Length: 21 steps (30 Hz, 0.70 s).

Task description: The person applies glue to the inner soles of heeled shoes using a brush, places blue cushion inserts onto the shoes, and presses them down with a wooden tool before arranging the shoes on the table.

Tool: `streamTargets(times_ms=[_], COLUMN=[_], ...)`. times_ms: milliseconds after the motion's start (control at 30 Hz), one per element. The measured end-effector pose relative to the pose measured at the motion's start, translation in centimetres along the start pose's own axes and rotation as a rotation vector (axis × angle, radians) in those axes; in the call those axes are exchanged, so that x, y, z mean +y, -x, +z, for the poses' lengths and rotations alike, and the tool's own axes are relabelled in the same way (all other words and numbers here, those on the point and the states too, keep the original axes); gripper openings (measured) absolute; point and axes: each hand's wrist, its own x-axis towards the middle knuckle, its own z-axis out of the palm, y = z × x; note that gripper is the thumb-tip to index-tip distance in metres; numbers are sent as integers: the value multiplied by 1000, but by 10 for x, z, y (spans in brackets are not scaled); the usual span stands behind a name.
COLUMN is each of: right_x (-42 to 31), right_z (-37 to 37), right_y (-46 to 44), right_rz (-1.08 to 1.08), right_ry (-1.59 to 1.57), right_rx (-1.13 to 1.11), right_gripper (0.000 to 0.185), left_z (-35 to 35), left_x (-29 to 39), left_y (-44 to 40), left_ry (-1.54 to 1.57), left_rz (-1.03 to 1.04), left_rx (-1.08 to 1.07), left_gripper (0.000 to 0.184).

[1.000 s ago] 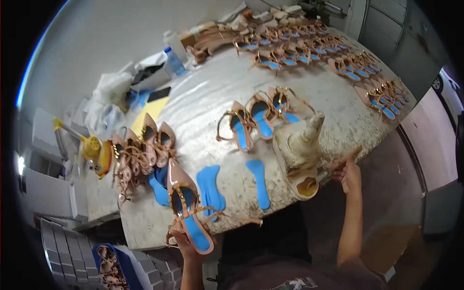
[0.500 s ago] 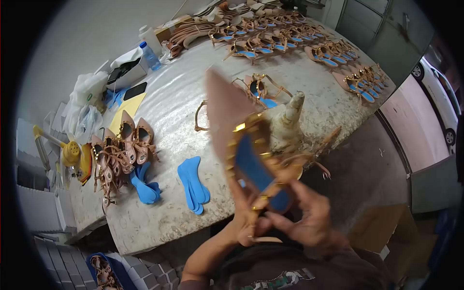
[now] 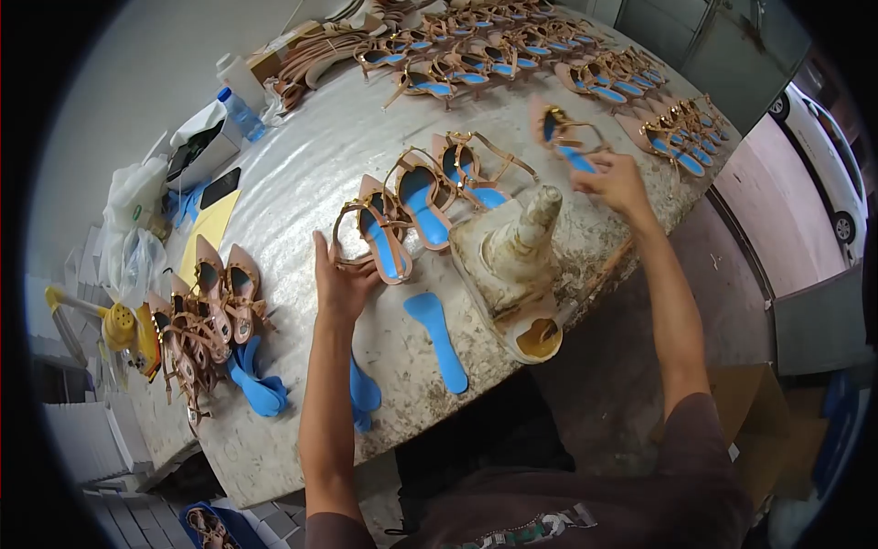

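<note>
My left hand [image 3: 346, 285] is closed at the heel end of a tan studded sandal [image 3: 395, 252] with a blue insole, one finger pointing up beside its ankle strap. Two similar sandals, a middle one [image 3: 422, 203] and a farther one [image 3: 460, 165], stand next to it. Out to the right, my right hand [image 3: 615, 186] pinches the back of another pointed sandal [image 3: 549, 128], slightly blurred, above the table. Between my arms lies a loose blue insole [image 3: 439, 343]. More blue insoles [image 3: 365, 389] are partly hidden behind my left forearm.
A crusted pot with a cone top [image 3: 526, 242] and a yellow-brown opening stands near the table edge. Rows of sandals [image 3: 494, 59] fill the back. At left are bunched shoes [image 3: 210, 302], blue insoles [image 3: 258, 384], a phone [image 3: 220, 187] and a water bottle [image 3: 241, 115].
Both hands were at one sandal close to me. My right hand has carried a sandal away to the right; my left hand has moved forward-left to another. The loose insole and standing sandals are now uncovered.
</note>
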Motion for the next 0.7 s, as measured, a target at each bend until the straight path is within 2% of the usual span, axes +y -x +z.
streamTargets(times_ms=[33, 67, 133, 167, 233, 300, 367, 400, 467, 533, 600, 667, 700], right_x=[9, 17, 31, 10, 8, 4, 20, 26, 32, 38, 54, 53, 53], right_z=[14, 28, 58, 66, 72, 65, 47, 37, 12, -13, -37, -55, -64], right_y=[-11, -21, -36, -29, -26, -24, -34, -38, -50, -66, -97, -124, -138], right_rz=[-7, -14, -131, -132, -94, -29, -15, -4, 32, 67, 26, 69, 83], right_ry=[54, 107, 183, 249, 260, 248, 214, 174, 159, 68, 10, 39, 37], right_rx=[-25, -49, -53, -14, -5, 11, 0, -30, -16, -1, 18, 43, -7], right_gripper=[37, 40, 43, 45, 45, 44, 44, 44, 45, 46, 33, 35, 38], left_z=[6, 22, 54, 35, 54, 77, 101, 100, 119, 143, 173, 190, 197], left_x=[-4, -7, -6, -13, -19, -19, -14, -18, -37, -56, -71, -84, -92], left_y=[-14, -22, -34, -54, -64, -72, -78, -97, -114, -138, -155, -182, -193], left_ry=[-44, -49, -139, -202, -416, -369, -474, -455, -434, -340, -295, -304, -289], left_rz=[17, 7, 30, 34, 6, -47, -118, -168, -109, -128, -188, -257, -225], left_rx=[89, 93, 303, 130, 126, 86, 104, -23, -38, -120, -171, -235, -260], left_gripper=[109, 109, 80, 73, 70, 68, 66, 67, 81, 74, 72, 74, 72])
